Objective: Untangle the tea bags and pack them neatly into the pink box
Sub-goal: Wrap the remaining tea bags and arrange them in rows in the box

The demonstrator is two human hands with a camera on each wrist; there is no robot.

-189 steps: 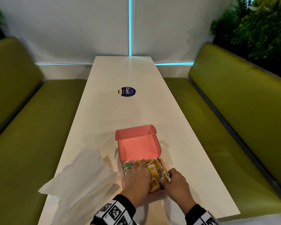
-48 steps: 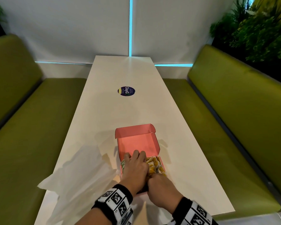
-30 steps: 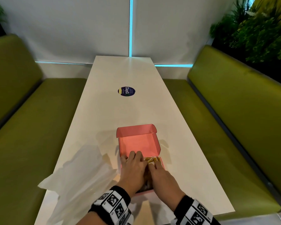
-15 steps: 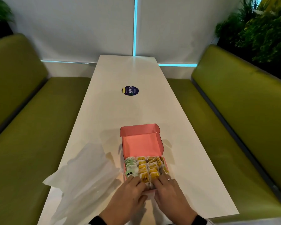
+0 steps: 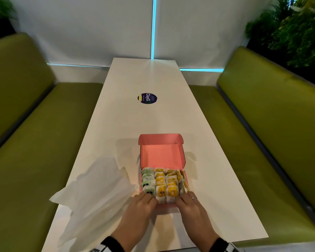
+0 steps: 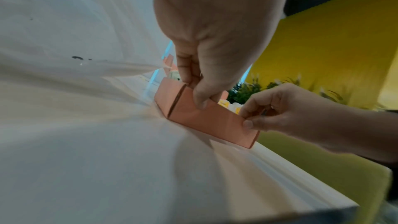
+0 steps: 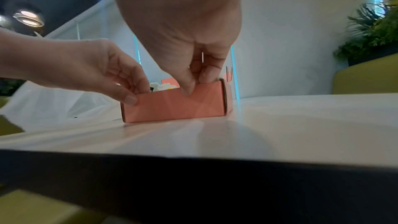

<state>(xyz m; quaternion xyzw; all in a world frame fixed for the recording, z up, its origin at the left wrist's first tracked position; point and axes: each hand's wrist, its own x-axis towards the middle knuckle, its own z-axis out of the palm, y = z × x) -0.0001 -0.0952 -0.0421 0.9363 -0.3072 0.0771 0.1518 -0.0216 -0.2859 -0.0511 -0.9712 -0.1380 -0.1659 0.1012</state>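
Observation:
The pink box (image 5: pixel 161 155) stands open on the white table (image 5: pixel 153 120), its lid tilted up at the far side. Tea bags (image 5: pixel 161 180) fill it in neat rows, green ones on the left and yellow ones in the middle and right. My left hand (image 5: pixel 144 202) pinches the left part of the near wall (image 6: pixel 206 120), thumb outside and fingers curled over the rim. My right hand (image 5: pixel 187 200) pinches the right part of the same wall (image 7: pixel 168 106) in the same way. A ring shows on one right finger.
A crumpled white plastic bag (image 5: pixel 98 193) lies just left of the box, touching it. A round dark sticker (image 5: pixel 147 98) sits mid-table. Green benches (image 5: pixel 262 133) run along both sides, with plants (image 5: pixel 298 30) at the back right. The table's near edge (image 7: pixel 193 156) is close behind my wrists.
Both hands have drawn back from on top of the tea bags to the box's near wall, uncovering the rows. The box stays in place.

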